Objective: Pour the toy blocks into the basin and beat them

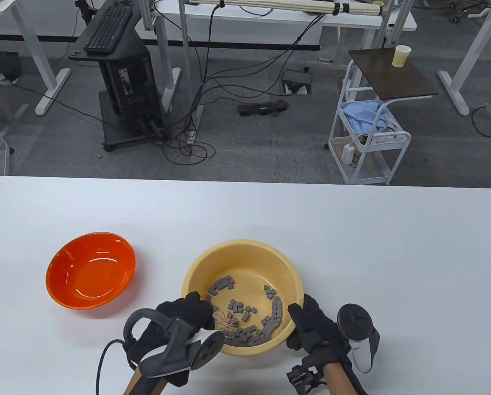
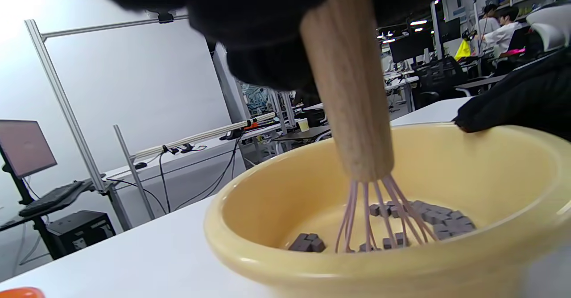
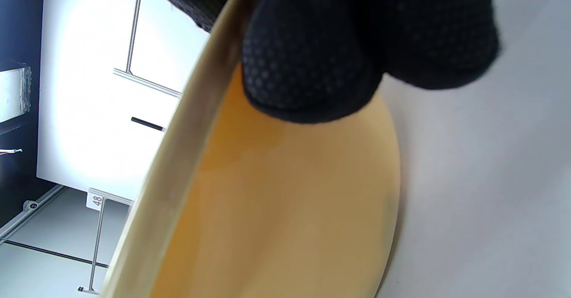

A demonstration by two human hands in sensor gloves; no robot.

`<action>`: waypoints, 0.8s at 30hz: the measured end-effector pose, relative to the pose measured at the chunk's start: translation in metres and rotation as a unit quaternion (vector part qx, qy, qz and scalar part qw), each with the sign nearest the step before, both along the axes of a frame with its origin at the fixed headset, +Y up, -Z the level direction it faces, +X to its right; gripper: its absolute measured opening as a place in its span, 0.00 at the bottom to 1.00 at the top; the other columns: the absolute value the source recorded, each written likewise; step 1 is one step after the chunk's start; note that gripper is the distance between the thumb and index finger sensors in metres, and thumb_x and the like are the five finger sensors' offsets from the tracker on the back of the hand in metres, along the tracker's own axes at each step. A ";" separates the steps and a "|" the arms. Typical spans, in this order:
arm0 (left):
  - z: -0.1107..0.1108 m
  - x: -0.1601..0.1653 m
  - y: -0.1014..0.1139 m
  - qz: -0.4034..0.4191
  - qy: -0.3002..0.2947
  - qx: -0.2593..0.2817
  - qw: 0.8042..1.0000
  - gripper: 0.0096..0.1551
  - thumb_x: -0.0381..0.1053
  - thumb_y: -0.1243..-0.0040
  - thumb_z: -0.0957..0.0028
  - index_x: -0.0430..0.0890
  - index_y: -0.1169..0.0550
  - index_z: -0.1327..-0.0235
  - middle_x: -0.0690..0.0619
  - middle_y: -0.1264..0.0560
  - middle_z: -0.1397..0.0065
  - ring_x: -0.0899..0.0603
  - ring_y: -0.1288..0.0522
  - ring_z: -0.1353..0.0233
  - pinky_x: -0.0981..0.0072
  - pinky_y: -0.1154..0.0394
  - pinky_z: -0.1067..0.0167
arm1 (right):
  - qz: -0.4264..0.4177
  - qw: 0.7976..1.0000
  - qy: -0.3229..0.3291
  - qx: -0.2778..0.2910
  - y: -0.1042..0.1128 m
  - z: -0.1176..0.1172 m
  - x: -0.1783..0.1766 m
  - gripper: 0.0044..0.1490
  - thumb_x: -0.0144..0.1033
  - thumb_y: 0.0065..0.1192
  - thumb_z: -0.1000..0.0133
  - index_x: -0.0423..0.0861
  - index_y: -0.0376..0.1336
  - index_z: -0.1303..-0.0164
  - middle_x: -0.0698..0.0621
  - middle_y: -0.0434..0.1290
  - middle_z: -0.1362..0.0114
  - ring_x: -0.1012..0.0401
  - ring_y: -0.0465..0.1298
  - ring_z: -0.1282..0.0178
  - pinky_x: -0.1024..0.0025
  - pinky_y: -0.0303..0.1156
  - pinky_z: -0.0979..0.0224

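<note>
A yellow basin [image 1: 245, 255] stands on the white table near the front, with several small grey toy blocks [image 1: 245, 310] scattered over its bottom. My left hand [image 1: 183, 314] grips the wooden handle of a whisk [image 2: 352, 101], whose pink wires [image 2: 379, 217] reach down among the grey toy blocks [image 2: 439, 220] inside the yellow basin [image 2: 276, 200]. My right hand [image 1: 311, 329] holds the basin's right rim, fingers curled over its edge. In the right wrist view the gloved fingers [image 3: 312, 66] press on the outer wall of the basin [image 3: 276, 209].
An orange bowl [image 1: 89, 275] sits to the left of the basin, holding nothing. The table's far edge runs across the middle of the table view; beyond it are desks, a computer tower, cables and a white trolley [image 1: 366, 135].
</note>
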State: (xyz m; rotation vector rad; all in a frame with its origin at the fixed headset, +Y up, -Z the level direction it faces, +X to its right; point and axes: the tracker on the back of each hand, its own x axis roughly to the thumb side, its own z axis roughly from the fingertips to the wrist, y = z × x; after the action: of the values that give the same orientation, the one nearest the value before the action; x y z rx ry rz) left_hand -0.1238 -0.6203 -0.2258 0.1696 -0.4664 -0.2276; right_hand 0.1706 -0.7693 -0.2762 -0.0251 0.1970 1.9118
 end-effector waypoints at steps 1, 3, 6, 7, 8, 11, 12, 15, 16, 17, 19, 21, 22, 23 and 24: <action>0.000 0.000 -0.001 0.008 -0.004 -0.006 1.000 0.20 0.52 0.47 0.36 0.45 0.16 0.45 0.43 0.16 0.50 0.59 0.19 0.69 0.67 0.17 0.67 | 0.000 1.000 0.000 0.000 0.000 0.000 0.000 0.42 0.36 0.52 0.25 0.18 0.44 0.22 0.35 0.76 0.50 0.54 0.81 0.66 0.55 0.80 0.54; -0.002 0.002 -0.005 0.026 -0.013 -0.017 0.999 0.20 0.52 0.47 0.35 0.45 0.16 0.43 0.43 0.16 0.49 0.59 0.18 0.68 0.67 0.17 0.67 | 0.002 1.000 0.000 0.001 0.000 0.000 0.000 0.41 0.36 0.52 0.25 0.17 0.44 0.22 0.35 0.76 0.50 0.54 0.82 0.66 0.56 0.80 0.55; -0.004 0.006 -0.011 0.051 -0.030 -0.048 0.997 0.21 0.53 0.47 0.33 0.45 0.18 0.38 0.43 0.17 0.44 0.59 0.18 0.66 0.67 0.17 0.65 | 0.011 1.000 -0.006 0.001 0.001 0.000 -0.001 0.41 0.36 0.52 0.25 0.17 0.45 0.23 0.35 0.76 0.50 0.55 0.82 0.67 0.57 0.81 0.56; -0.004 0.008 -0.013 0.058 -0.036 -0.059 0.996 0.21 0.53 0.45 0.33 0.44 0.19 0.37 0.42 0.17 0.42 0.58 0.17 0.66 0.67 0.17 0.64 | 0.013 1.000 -0.007 0.000 0.002 0.001 -0.001 0.40 0.36 0.52 0.25 0.17 0.46 0.24 0.35 0.76 0.51 0.55 0.82 0.67 0.57 0.81 0.56; -0.005 0.010 -0.014 0.060 -0.043 -0.072 0.995 0.22 0.54 0.44 0.33 0.44 0.20 0.35 0.42 0.18 0.40 0.58 0.17 0.64 0.67 0.16 0.63 | 0.013 1.000 -0.008 0.000 0.002 0.001 -0.001 0.39 0.36 0.53 0.25 0.18 0.47 0.25 0.36 0.76 0.51 0.55 0.82 0.67 0.57 0.81 0.56; -0.005 0.015 -0.017 0.065 -0.061 -0.093 0.992 0.26 0.56 0.39 0.35 0.44 0.23 0.29 0.42 0.21 0.34 0.57 0.15 0.58 0.66 0.15 0.58 | 0.008 1.000 -0.007 -0.007 0.002 0.001 -0.002 0.40 0.36 0.53 0.25 0.17 0.45 0.25 0.35 0.77 0.51 0.55 0.83 0.68 0.57 0.82 0.57; -0.005 0.017 -0.019 0.063 -0.066 -0.102 0.991 0.27 0.55 0.38 0.35 0.44 0.24 0.27 0.41 0.22 0.32 0.56 0.15 0.55 0.65 0.15 0.56 | 0.008 1.000 -0.007 -0.008 0.002 0.001 -0.002 0.40 0.36 0.53 0.25 0.17 0.45 0.25 0.35 0.77 0.51 0.55 0.83 0.67 0.57 0.82 0.56; -0.006 0.022 -0.025 0.052 -0.080 -0.121 0.988 0.28 0.52 0.37 0.35 0.45 0.26 0.24 0.40 0.25 0.27 0.54 0.15 0.49 0.62 0.15 0.50 | 0.008 1.000 -0.006 -0.009 0.002 0.001 -0.001 0.40 0.36 0.53 0.25 0.17 0.45 0.25 0.35 0.77 0.51 0.55 0.83 0.67 0.57 0.82 0.56; -0.006 0.024 -0.027 0.048 -0.085 -0.126 0.987 0.28 0.51 0.37 0.35 0.45 0.27 0.24 0.39 0.26 0.25 0.52 0.15 0.46 0.61 0.15 0.48 | 0.008 1.000 -0.006 -0.009 0.002 0.001 -0.001 0.40 0.36 0.53 0.25 0.17 0.45 0.25 0.35 0.77 0.51 0.55 0.83 0.67 0.57 0.82 0.56; -0.007 0.027 -0.030 0.042 -0.091 -0.132 0.986 0.28 0.49 0.37 0.35 0.45 0.28 0.23 0.38 0.27 0.24 0.51 0.16 0.44 0.59 0.16 0.46 | 0.008 1.000 -0.006 -0.009 0.002 0.001 -0.001 0.40 0.36 0.53 0.25 0.17 0.45 0.25 0.35 0.77 0.51 0.55 0.83 0.67 0.57 0.82 0.56; -0.007 0.031 -0.035 0.030 -0.093 -0.133 0.986 0.27 0.46 0.38 0.34 0.45 0.28 0.22 0.36 0.30 0.21 0.49 0.17 0.40 0.56 0.17 0.42 | 0.007 1.000 -0.006 -0.009 0.002 0.001 -0.002 0.40 0.36 0.52 0.25 0.17 0.45 0.25 0.35 0.77 0.51 0.55 0.83 0.67 0.57 0.82 0.56; -0.007 0.037 -0.042 0.009 -0.088 -0.119 0.989 0.28 0.45 0.40 0.34 0.44 0.30 0.21 0.35 0.31 0.20 0.47 0.18 0.38 0.55 0.18 0.40 | 0.007 1.000 -0.006 -0.009 0.002 0.001 -0.002 0.40 0.36 0.52 0.25 0.18 0.45 0.24 0.35 0.76 0.51 0.55 0.83 0.67 0.57 0.82 0.56; -0.007 0.039 -0.044 0.001 -0.083 -0.105 0.991 0.28 0.44 0.40 0.34 0.44 0.30 0.21 0.35 0.32 0.20 0.47 0.18 0.37 0.54 0.18 0.40 | 0.007 1.000 -0.006 -0.009 0.002 0.001 -0.002 0.40 0.36 0.52 0.25 0.17 0.45 0.24 0.35 0.76 0.51 0.55 0.83 0.67 0.57 0.82 0.56; -0.007 0.041 -0.047 -0.008 -0.077 -0.092 0.993 0.28 0.44 0.40 0.33 0.44 0.31 0.21 0.35 0.32 0.20 0.47 0.18 0.37 0.54 0.18 0.39 | 0.007 1.000 -0.006 -0.009 0.002 0.001 -0.002 0.40 0.36 0.52 0.25 0.17 0.45 0.24 0.35 0.76 0.51 0.55 0.83 0.67 0.57 0.82 0.56; -0.008 0.043 -0.049 -0.014 -0.071 -0.083 0.994 0.27 0.44 0.41 0.33 0.44 0.31 0.20 0.35 0.32 0.20 0.47 0.18 0.37 0.54 0.18 0.39 | 0.007 1.000 -0.006 -0.009 0.002 0.001 -0.002 0.40 0.36 0.52 0.25 0.17 0.45 0.24 0.35 0.76 0.51 0.55 0.83 0.67 0.57 0.82 0.56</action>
State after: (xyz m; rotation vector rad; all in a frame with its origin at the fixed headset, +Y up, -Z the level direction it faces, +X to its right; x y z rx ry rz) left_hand -0.0811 -0.6692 -0.2335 0.0162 -0.6279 -0.2048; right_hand 0.1690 -0.7675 -0.2749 -0.0487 0.2061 1.9240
